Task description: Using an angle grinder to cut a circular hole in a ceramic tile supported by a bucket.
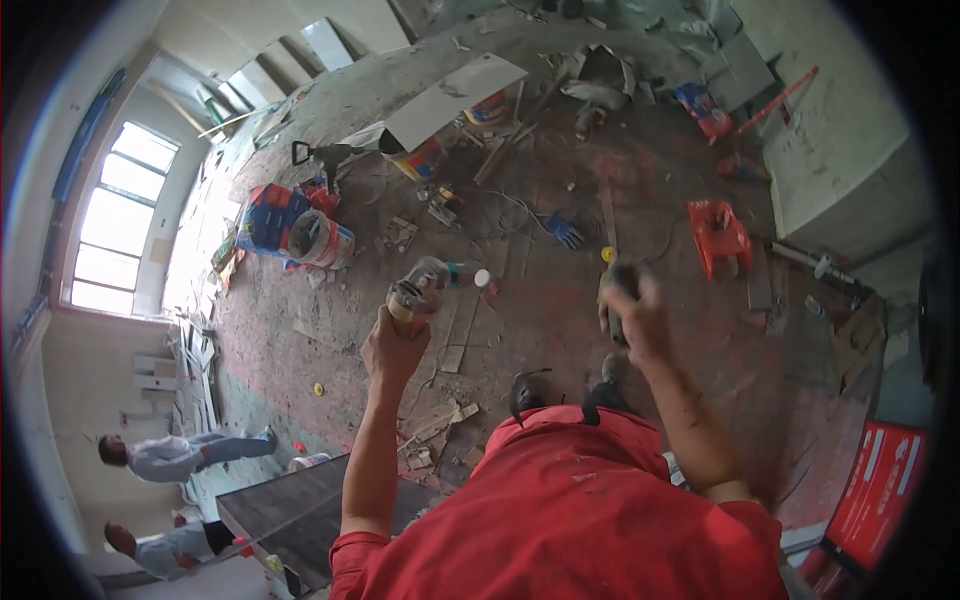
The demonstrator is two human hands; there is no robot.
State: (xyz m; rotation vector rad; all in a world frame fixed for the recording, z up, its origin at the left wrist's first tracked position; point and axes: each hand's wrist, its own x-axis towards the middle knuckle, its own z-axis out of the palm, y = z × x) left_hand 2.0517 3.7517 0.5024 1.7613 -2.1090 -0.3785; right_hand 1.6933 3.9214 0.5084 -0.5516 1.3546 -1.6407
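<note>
In front of me on the left, my left hand (393,350) is closed around a rounded tan and grey object (412,296). Its far end looks clear or shiny, and a teal part shows beside it; the kind is unclear. My right hand (643,318) is raised and smeared by motion, wrapped round a dark, elongated tool (622,300) with a yellowish part at its left side. A white round thing (483,277) appears just right of the left hand's object. Beyond the hands, a blue work glove (565,231) lies on the floor.
A white panel (455,100) rests across two buckets. Nearer left stand a bucket (322,241) and a blue-red bag (270,218). An orange plastic stool (718,238) is at right. Cords and scraps litter the floor. Two people, one (190,456) standing, are near a dark table (310,510).
</note>
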